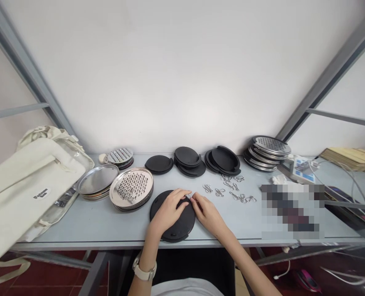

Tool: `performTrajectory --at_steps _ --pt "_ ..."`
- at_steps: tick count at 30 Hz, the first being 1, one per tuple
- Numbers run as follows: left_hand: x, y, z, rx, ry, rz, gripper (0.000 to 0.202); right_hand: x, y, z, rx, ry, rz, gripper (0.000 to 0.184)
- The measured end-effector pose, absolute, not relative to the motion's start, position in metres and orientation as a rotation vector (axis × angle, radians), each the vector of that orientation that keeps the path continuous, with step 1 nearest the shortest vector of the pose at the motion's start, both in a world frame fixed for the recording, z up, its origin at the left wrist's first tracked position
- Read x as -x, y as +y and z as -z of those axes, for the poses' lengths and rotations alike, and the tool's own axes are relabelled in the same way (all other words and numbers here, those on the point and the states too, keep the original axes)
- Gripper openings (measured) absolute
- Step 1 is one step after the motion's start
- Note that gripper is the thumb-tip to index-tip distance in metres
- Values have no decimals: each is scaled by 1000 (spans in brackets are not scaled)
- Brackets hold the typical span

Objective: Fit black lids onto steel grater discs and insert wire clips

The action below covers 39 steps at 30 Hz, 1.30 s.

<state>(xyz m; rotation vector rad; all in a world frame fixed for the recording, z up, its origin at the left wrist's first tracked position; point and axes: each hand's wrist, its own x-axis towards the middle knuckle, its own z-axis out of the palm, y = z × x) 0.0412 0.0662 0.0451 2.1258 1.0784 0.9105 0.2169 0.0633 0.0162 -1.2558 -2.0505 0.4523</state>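
A round black plastic disc (176, 224) lies at the front edge of the table, a small raised tab showing near its lower rim. My left hand (170, 211) rests over the disc, thumb and forefinger closing on a small shiny metal wire clip (187, 197) at the disc's upper right. From the right side, the fingertips of my right hand (207, 211) pinch the same clip. Fingers cover most of it, so how it joins the disc is hidden. Several loose wire clips (219, 192) lie scattered to the right of my hands.
Stacked metal grater plates (132, 187) and plain metal discs (97, 179) stand left. Black round holders (187, 157) line the back, with assembled graters (267, 150) at back right. A cream bag (40, 181) fills the left end; a blurred patch and cables lie right.
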Motion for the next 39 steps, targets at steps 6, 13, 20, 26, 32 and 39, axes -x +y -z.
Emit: performTrajectory --at_steps 6,13,20,26,32,39 --pt "-41 66 -45 -2121 1097 -906 36 -216 63 -17 1261 -2050 -480 20" --pt "-41 66 -45 -2150 1124 -911 35 -215 63 -16 1313 -2082 -418 22" --pt "-40 67 -44 -2164 1123 -906 34 -215 65 -14 1342 -2104 -373 21" --pt "-40 67 -44 -2171 1111 -901 34 -216 63 -16 1343 -2099 -392 19" --pt "-41 67 -44 -2171 1102 -899 34 -216 62 -17 1346 -2087 -418 21" --pt "-40 66 -46 -2166 1101 -897 33 -217 61 -18 1353 -2088 -448 19"
